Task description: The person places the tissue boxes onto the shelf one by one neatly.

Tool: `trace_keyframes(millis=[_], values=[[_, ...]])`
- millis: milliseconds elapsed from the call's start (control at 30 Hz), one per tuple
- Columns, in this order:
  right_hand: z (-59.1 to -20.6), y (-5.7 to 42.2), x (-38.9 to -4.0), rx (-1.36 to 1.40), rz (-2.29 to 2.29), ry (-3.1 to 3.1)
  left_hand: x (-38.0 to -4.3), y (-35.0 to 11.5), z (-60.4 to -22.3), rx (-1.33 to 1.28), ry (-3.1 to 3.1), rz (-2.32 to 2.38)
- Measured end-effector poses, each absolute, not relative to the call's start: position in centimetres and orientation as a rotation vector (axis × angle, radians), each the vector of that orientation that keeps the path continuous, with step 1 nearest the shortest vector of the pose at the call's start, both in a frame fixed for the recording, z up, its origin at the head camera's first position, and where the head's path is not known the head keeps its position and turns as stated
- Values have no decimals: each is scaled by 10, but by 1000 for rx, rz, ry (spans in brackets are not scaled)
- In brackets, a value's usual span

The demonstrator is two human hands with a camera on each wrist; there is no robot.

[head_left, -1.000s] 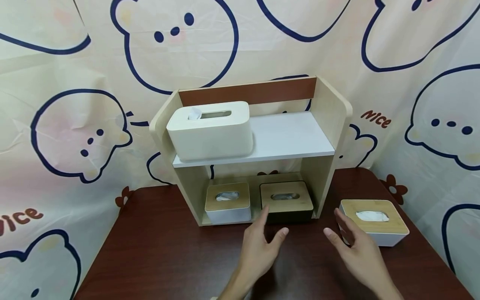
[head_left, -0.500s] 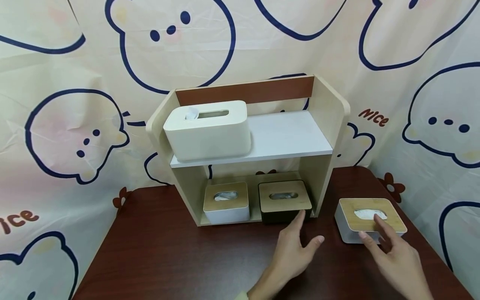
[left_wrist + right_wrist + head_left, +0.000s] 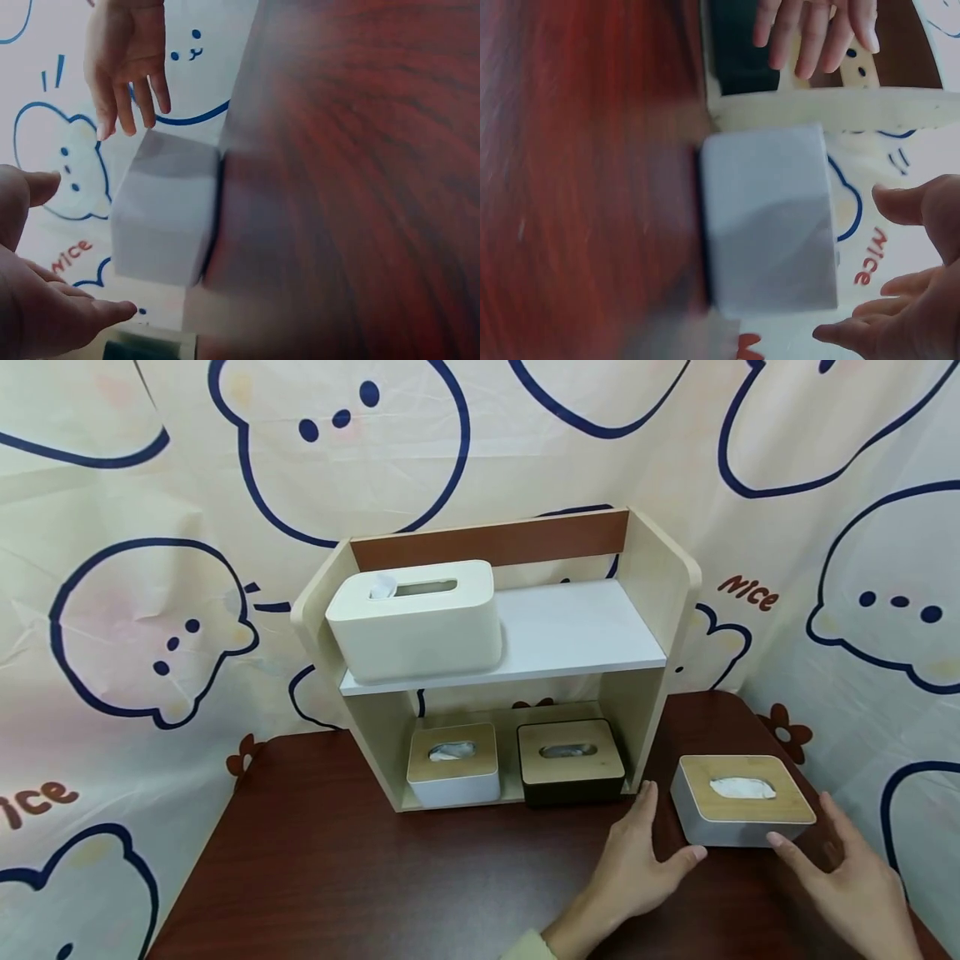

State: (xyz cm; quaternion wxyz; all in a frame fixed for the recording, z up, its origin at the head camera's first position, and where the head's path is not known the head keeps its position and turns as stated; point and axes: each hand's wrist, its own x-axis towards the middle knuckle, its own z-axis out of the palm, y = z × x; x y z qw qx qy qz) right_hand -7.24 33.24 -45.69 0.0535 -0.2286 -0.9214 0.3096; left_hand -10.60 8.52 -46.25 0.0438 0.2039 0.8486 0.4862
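A white tissue box with a bamboo lid (image 3: 738, 827) stands on the dark wood table, right of the shelf, a tissue showing in its slot. On its left side is my left hand (image 3: 630, 868), fingers extended and thumb spread, with a gap to the box. My right hand (image 3: 847, 877) is at the box's right front corner, thumb tip close to the front edge and fingers reaching along the right side. Both wrist views show the box's plain white side (image 3: 165, 210) between the two hands, with the fingers straight and nothing in either palm.
A two-tier shelf (image 3: 633, 727) stands at the table's back. On its upper board sits a large cream tissue box (image 3: 420, 639). Below are a small white box with a wooden lid (image 3: 453, 785) and a black one with a wooden lid (image 3: 572, 789). Patterned curtain surrounds the table (image 3: 360, 877).
Both hands have moved right, from in front of the shelf and the box's left to either side of the white tissue box. The boxes have stayed put; the head view shifted slightly.
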Motion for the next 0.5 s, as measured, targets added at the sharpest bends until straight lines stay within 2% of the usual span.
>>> trace_keyframes(millis=[300,500], values=[[-475,367,-88,-402,1175,-2926,-109,108,-469,567,2532,1472],[-481,381,-96,-319,1323,-2965,-111,121,-475,574,2530,1450]])
